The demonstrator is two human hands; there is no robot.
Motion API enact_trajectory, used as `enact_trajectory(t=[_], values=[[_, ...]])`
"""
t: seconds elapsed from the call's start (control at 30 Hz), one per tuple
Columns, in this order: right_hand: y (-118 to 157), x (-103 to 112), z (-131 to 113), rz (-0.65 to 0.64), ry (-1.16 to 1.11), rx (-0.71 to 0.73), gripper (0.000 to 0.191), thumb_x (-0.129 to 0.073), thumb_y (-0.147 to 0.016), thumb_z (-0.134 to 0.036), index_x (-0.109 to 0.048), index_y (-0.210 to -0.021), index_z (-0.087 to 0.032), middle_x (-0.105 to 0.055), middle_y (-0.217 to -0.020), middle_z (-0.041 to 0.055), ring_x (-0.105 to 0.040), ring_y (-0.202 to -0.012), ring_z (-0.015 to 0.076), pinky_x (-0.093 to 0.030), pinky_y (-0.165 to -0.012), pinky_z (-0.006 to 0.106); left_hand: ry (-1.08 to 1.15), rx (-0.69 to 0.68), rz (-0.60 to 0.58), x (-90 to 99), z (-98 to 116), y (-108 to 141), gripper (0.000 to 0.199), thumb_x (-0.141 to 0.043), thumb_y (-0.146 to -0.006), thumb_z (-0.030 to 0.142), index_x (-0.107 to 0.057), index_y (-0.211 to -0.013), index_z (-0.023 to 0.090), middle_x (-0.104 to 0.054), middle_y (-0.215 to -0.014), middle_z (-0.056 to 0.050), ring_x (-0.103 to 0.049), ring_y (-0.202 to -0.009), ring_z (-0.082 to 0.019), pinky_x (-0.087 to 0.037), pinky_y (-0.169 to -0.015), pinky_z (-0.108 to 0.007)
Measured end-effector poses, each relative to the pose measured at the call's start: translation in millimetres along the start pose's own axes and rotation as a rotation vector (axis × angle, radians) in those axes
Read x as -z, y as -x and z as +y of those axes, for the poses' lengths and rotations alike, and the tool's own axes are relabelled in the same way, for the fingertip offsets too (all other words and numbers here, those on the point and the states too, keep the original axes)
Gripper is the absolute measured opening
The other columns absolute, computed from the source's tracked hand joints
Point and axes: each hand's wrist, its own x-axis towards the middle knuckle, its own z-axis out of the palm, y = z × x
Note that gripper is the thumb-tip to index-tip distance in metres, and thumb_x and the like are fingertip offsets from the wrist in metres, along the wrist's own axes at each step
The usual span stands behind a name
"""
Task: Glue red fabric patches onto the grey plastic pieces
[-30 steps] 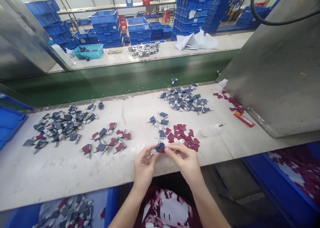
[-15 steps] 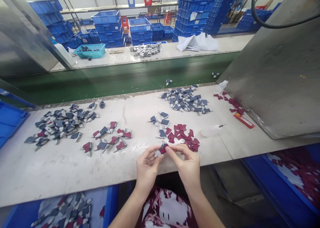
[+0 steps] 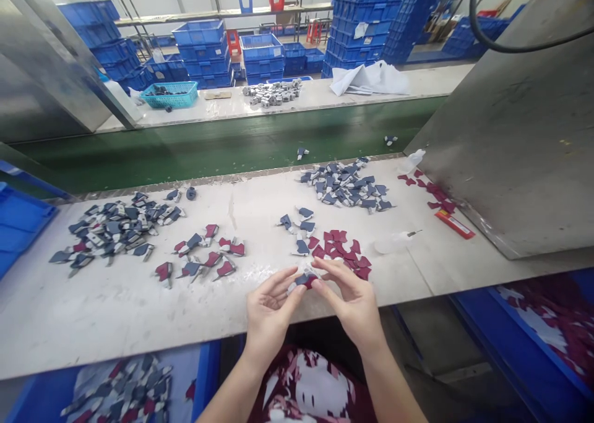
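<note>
My left hand (image 3: 271, 308) and my right hand (image 3: 350, 302) pinch a small navy and maroon piece (image 3: 304, 280) between their fingertips, above the front edge of the white worktable (image 3: 93, 318). Just beyond my right fingers lies a loose heap of maroon pieces (image 3: 341, 250). Several navy pieces (image 3: 297, 230) lie to its left. Farther left are paired maroon and navy pieces (image 3: 199, 259) and a large grey and navy pile (image 3: 116, 228). Another navy and grey pile (image 3: 346, 185) lies at the back of the table.
A green conveyor belt (image 3: 208, 148) runs behind the table, carrying small loose pieces. A steel panel (image 3: 510, 132) overhangs the right side, near a translucent squeeze bottle (image 3: 392, 243) and a red packet (image 3: 455, 224). Blue bins of pieces sit below the table edge.
My fingers have spread a little around the piece, which has shifted slightly right. The loose pieces on the belt have moved left.
</note>
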Motion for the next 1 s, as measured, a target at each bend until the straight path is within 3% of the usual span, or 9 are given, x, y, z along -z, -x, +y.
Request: enact_trajectory(t=[0.07,0.13,0.27,0.5,0.77,1.0], values=[[-4,7,-1,-0.16,-0.142,-0.078,0.025,-0.072,-0.085,-0.038,-0.077,-0.106,-0.028,-0.073,-0.102,0.0065,-0.067,-0.091,0.0215,-0.057,-0.076,0.034,-0.002,-0.02,-0.055,1.7,3,2,0.042,-0.083,-0.073,0.031,-0.074,-0.11,0.013,-0.08,-0.101,-0.013,-0.076,-0.095,-0.029,-0.063,-0.087,-0.035],[-6,11,-3,-0.207,-0.214,-0.075,0.021,-0.074,-0.084,-0.037,-0.078,-0.102,-0.028,-0.072,-0.092,0.005,-0.066,-0.083,0.0192,-0.057,-0.072,0.032,-0.018,-0.03,-0.111,3.5,5,3,0.046,-0.083,-0.074,0.031,-0.072,-0.116,0.014,-0.08,-0.101,-0.012,-0.077,-0.094,-0.028,-0.064,-0.085,-0.035],[0,10,-8,-0.111,-0.221,0.065,0.018,-0.074,-0.084,-0.026,-0.078,-0.101,-0.028,-0.064,-0.079,0.0023,-0.06,-0.074,0.0156,-0.054,-0.067,0.029,-0.028,-0.016,-0.145,3.8,11,8,0.046,-0.083,-0.075,0.032,-0.073,-0.117,0.015,-0.08,-0.1,-0.011,-0.077,-0.091,-0.027,-0.065,-0.083,-0.033],[12,1,-11,-0.013,-0.189,0.15,0.029,-0.068,-0.086,-0.015,-0.075,-0.11,-0.031,-0.063,-0.085,0.0023,-0.062,-0.079,0.0147,-0.055,-0.067,0.026,-0.004,-0.053,-0.153,-2.4,17,13,0.03,-0.085,-0.072,0.03,-0.08,-0.098,0.015,-0.081,-0.096,-0.009,-0.078,-0.087,-0.026,-0.066,-0.079,-0.029],[20,-12,-13,0.134,-0.344,0.065,0.02,-0.068,-0.086,-0.016,-0.077,-0.098,-0.029,-0.062,-0.083,0.0001,-0.062,-0.073,0.0115,-0.054,-0.062,0.02,-0.021,-0.146,-0.15,-9.2,6,23,0.022,-0.08,-0.078,0.028,-0.081,-0.097,0.018,-0.081,-0.093,-0.008,-0.078,-0.083,-0.025,-0.066,-0.077,-0.027],[21,-10,-10,0.109,-0.305,0.062,0.024,-0.07,-0.086,-0.017,-0.077,-0.105,-0.03,-0.068,-0.09,0.003,-0.066,-0.081,0.0146,-0.057,-0.066,0.023,-0.036,-0.161,-0.096,-8.4,7,20,0.02,-0.081,-0.077,0.028,-0.081,-0.094,0.018,-0.081,-0.092,-0.008,-0.079,-0.082,-0.025,-0.066,-0.075,-0.026]])
